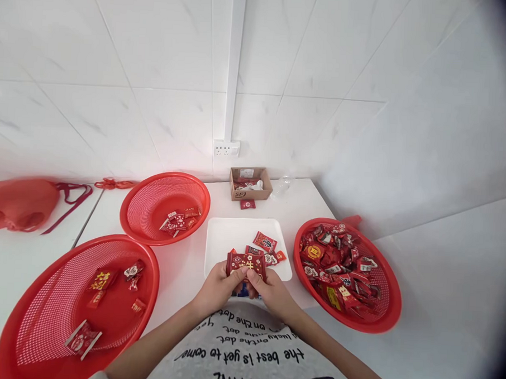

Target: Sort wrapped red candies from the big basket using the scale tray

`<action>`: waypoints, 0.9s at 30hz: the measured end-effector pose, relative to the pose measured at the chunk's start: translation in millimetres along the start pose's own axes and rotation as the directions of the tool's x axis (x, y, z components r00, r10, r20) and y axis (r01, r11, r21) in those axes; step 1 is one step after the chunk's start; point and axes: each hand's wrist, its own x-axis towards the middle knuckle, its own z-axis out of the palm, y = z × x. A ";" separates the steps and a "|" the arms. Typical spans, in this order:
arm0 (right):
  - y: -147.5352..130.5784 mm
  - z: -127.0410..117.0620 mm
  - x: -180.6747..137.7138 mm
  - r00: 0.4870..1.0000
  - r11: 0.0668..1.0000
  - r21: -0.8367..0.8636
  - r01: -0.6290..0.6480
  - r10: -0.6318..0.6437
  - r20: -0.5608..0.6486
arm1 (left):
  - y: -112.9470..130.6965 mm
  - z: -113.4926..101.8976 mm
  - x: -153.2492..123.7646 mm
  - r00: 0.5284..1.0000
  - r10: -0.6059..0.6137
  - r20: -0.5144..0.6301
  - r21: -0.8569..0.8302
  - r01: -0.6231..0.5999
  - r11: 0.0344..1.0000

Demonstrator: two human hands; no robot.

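grip: left hand [218,284] + right hand [278,294] pinched closed on dark-red printed packet [246,261] | 6 o'clock on white rectangular plastic tray [228,233], blocking near edge | heaped red round mesh plastic basket [388,286] 3 o'clock; sparser baskets 8 [49,301], 10 [146,204] | brown cardboard box [256,195] 12

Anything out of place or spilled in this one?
One small red wrapped packet lies loose on the white tabletop, just in front of the open brown cardboard box. Similar red items sit inside that box, so it looks strayed.
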 end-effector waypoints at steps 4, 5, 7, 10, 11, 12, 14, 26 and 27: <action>3.7 1.5 0.4 0.999 0.996 -0.090 0.023 -0.027 -0.043 | -7.8 -2.7 0.1 0.999 -0.035 -0.021 -0.014 0.035 0.999; 4.4 1.5 0.5 0.998 0.995 -0.096 0.020 -0.025 -0.052 | -9.7 -3.5 0.1 0.999 -0.045 -0.011 -0.031 0.045 0.999; 5.2 1.4 0.8 0.997 0.997 -0.081 0.005 -0.011 -0.072 | -12.4 -4.8 -0.2 0.998 -0.069 0.015 -0.067 0.070 0.995; 4.6 0.8 1.3 0.996 1.000 -0.013 -0.021 0.020 -0.085 | -13.2 -5.2 0.1 0.995 -0.080 0.063 -0.091 0.086 0.992; 4.0 0.6 1.5 0.997 1.000 0.017 -0.025 0.026 -0.076 | -12.8 -4.9 0.5 0.995 -0.073 0.075 -0.094 0.080 0.992; 3.3 0.4 1.6 0.998 0.999 0.041 -0.026 0.028 -0.060 | -12.4 -4.4 1.0 0.995 -0.066 0.081 -0.095 0.073 0.993; 1.7 0.6 1.9 0.999 0.998 0.064 -0.018 0.020 -0.031 | -11.8 -3.1 2.1 0.995 -0.061 0.083 -0.087 0.068 0.994; 4.9 -6.0 -2.2 0.997 0.998 0.002 0.067 -0.067 -0.039 | -12.4 8.6 1.8 1.000 -0.022 -0.004 -0.043 0.022 0.999; 5.6 -8.0 -3.0 0.997 0.998 -0.011 0.059 -0.060 -0.052 | -11.5 8.9 1.5 0.999 -0.028 -0.031 -0.014 0.028 1.000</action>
